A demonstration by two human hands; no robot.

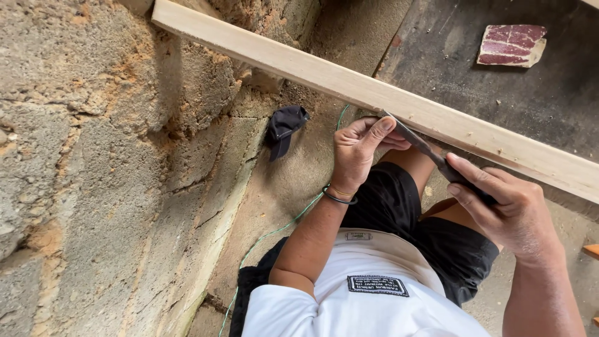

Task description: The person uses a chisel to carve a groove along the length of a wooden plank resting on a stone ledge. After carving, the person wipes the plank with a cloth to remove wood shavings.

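— Listing hands: what does each hold?
— Left hand (357,153), closed, pinches the tip of a dark flat blade (430,153); right hand (508,209), closed, grips its other end.
— Blade location?
— Centre-right of frame, against the wooden batten (281,59); black cap (284,128) further left.

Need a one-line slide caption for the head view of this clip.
Both hands, left hand and right hand, press a dark flat blade against a long wooden batten beside a rough block wall.
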